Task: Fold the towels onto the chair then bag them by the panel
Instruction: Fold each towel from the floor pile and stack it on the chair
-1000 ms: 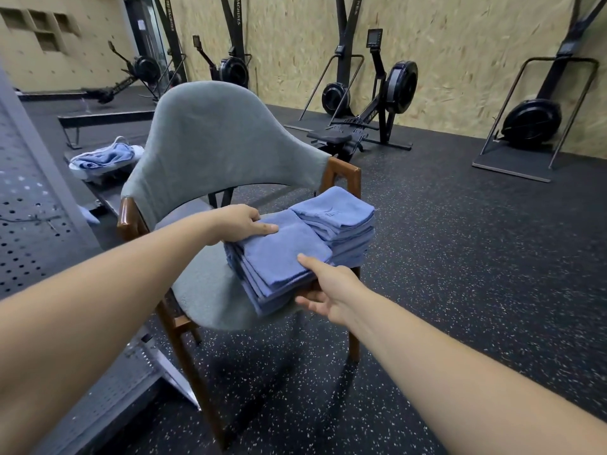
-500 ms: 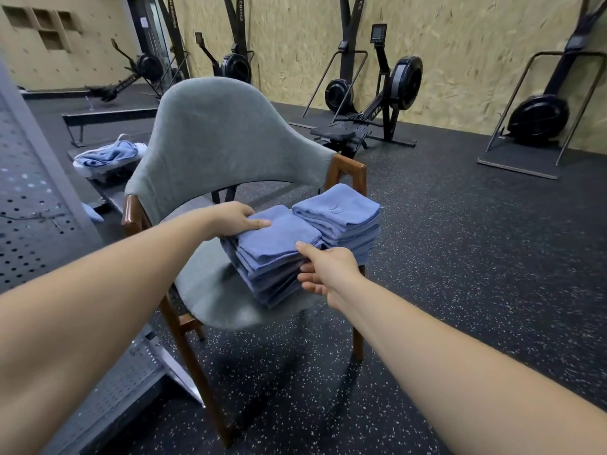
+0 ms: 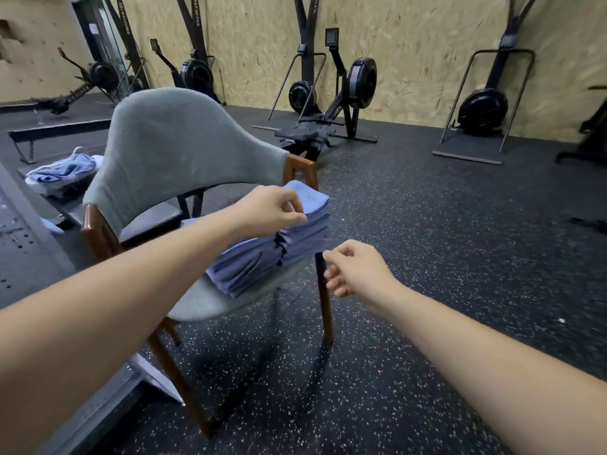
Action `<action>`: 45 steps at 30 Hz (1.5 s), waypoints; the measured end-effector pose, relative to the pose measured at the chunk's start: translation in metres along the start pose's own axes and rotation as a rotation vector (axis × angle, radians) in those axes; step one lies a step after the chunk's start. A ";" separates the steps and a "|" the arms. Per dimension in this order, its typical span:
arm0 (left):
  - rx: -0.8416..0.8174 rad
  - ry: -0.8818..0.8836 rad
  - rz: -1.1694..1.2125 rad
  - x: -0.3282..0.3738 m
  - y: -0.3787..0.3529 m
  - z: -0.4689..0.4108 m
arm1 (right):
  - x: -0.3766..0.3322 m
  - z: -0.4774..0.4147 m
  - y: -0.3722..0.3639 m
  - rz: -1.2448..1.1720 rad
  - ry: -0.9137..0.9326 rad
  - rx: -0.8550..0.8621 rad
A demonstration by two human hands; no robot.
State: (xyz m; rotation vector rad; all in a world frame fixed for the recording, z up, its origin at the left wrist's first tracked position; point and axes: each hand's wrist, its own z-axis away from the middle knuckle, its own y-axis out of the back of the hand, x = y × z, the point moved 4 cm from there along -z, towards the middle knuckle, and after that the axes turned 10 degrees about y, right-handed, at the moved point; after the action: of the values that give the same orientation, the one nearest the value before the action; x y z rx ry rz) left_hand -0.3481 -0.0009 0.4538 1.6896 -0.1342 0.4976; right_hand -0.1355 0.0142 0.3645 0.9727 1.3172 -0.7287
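Towel stacks (image 3: 244, 267) judged soft, slump-prone; to be clamped top and underside at 6 o'clock edge. Left hand (image 3: 274, 211) fingers curled, grasp cannot be told; right hand (image 3: 356, 270) slack, nothing held

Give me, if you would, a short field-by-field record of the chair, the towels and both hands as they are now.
Chair: grey padded chair with a wooden frame
Towels: folded, blue, in two stacks side by side on the seat; lower stack, taller stack
Left hand: left hand has curled fingers at the taller stack's top; contact unclear
Right hand: right hand is loosely curled, holds nothing, apart from the stacks
Bag: white bag holding blue cloth, behind the chair
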 end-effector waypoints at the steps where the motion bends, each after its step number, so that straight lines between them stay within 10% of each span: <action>1: -0.028 -0.029 -0.014 0.018 -0.014 0.004 | 0.004 0.009 0.015 0.001 -0.006 0.007; 13: -0.435 -0.198 0.003 0.156 -0.235 0.085 | 0.149 0.125 0.164 0.102 -0.224 0.160; 29: -0.853 0.067 -0.013 0.123 -0.515 0.255 | 0.426 0.296 0.175 0.458 -0.637 0.158; 45: -0.647 0.338 0.344 0.102 -0.564 0.307 | 0.452 0.340 0.141 0.370 -0.668 0.340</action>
State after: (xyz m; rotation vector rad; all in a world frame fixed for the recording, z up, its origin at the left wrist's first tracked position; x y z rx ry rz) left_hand 0.0243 -0.1716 -0.0515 0.9355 -0.3055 0.8819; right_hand 0.2042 -0.1876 -0.0638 1.0746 0.4229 -0.8985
